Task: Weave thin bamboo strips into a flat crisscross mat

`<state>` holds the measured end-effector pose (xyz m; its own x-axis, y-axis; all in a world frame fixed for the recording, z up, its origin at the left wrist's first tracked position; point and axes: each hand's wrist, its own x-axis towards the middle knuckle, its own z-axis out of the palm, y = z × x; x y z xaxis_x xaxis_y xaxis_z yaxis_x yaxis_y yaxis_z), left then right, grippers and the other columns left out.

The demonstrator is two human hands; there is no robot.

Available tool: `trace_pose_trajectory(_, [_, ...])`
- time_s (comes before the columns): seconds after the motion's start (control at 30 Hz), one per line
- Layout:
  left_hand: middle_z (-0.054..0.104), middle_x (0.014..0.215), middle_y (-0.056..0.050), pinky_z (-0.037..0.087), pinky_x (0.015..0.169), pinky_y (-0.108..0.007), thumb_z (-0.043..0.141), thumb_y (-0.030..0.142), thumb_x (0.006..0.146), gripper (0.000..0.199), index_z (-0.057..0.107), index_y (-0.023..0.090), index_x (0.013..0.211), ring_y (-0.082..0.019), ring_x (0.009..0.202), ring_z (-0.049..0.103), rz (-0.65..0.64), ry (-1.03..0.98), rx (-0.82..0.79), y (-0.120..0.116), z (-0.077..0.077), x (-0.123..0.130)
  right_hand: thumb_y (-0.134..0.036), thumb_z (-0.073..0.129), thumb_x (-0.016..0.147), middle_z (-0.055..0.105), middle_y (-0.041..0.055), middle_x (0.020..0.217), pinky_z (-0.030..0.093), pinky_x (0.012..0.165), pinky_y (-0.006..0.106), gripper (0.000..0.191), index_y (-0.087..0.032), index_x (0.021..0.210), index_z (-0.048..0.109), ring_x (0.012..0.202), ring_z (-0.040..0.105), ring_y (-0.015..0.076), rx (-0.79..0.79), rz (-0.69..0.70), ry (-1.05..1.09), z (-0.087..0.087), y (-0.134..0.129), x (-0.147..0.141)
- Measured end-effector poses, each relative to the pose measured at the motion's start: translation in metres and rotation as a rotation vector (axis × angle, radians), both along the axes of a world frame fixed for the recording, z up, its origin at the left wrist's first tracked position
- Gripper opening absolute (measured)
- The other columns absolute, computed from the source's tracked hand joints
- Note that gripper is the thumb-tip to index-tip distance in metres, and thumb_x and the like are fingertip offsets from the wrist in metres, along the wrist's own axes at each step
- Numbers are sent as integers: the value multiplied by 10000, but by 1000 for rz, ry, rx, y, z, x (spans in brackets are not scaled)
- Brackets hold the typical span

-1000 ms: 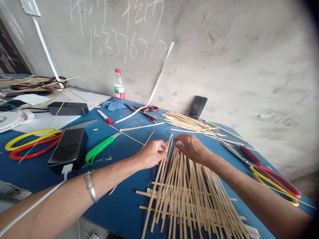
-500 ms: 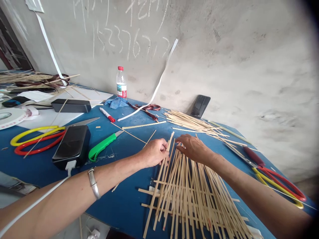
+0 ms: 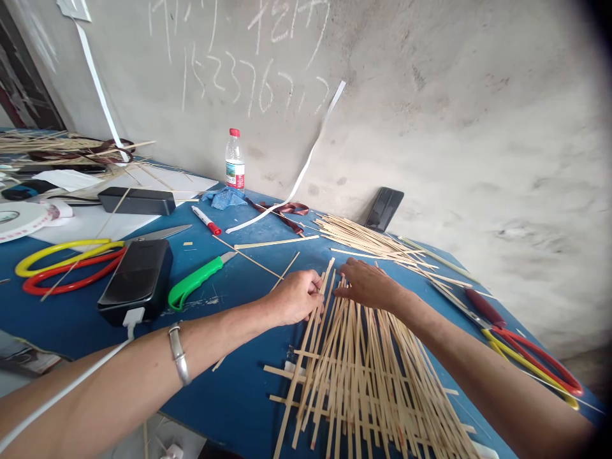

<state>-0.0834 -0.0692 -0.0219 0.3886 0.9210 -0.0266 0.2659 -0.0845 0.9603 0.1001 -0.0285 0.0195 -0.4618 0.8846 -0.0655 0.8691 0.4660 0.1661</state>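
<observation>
Blue-painted tabletop (image 3: 248,389) runs across the view, and at its far left lies a roll of white tape (image 3: 19,215), its label too small to read. Next come yellow-and-red handled scissors (image 3: 71,245) and a black power bank (image 3: 136,280) with a white plug in its near end. Beyond them lie a green-handled knife (image 3: 194,285) and a red-capped marker (image 3: 205,220). Chalk on the concrete wall (image 3: 430,127) reads as a number starting 1523, with the later digits uncertain and rougher strokes above. Below it stands a plastic water bottle (image 3: 234,159) with a red cap; its label's wording can't be made out.

The left hand (image 3: 294,296), a silver bangle (image 3: 178,363) on its wrist, lies curled against the upper left edge of the bamboo strip lattice (image 3: 363,389). Its fingers (image 3: 315,287) meet the strips, but whether they pinch one cannot be told. The right hand (image 3: 368,287) reaches over the lattice's top end, fingers extended and loosely together, holding nothing visible. The lattice lies flat on the table between both hands, its long strips fanning towards the far end and crossed by a few strips near the person.

Good work here, in my judgement, calls for light fingertip pressure, keeping each strip flat and evenly spaced so the crossings don't shift.

Further right are a loose pile of bamboo strips (image 3: 368,237), a black phone (image 3: 384,208) leaning on the wall, and red-and-yellow handled scissors (image 3: 530,360).
</observation>
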Motion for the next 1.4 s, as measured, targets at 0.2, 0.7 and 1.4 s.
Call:
trace_pose_trajectory(0.2, [667, 622, 23, 451, 416, -207, 514, 92, 823, 118, 466, 199, 842, -148, 482, 657, 1, 5, -3, -1, 1, 0, -316, 710, 816, 648, 98, 1028, 488, 821, 365, 191, -191, 952, 662, 1001, 613, 277, -30, 33, 83, -4, 8, 0])
trace_pose_trajectory(0.7, [726, 731, -11, 441, 494, -221, 514, 103, 748, 161, 483, 199, 874, -170, 613, 696, -33, -30, 29, 2, -3, -2, -226, 639, 796, 660, -7, 734, 446, 643, 239, 71, -186, 753, 599, 686, 595, 136, -39, 89, 559, 24, 3, -4])
trace_pose_trajectory(1.4, [669, 687, 13, 442, 602, -262, 663, 195, 709, 198, 538, 171, 861, -161, 636, 638, -28, -127, 5, 5, -6, -2, -175, 568, 919, 684, 105, 1036, 445, 864, 410, 211, -168, 1108, 660, 991, 570, 267, 119, 330, 177, 34, -32, 23])
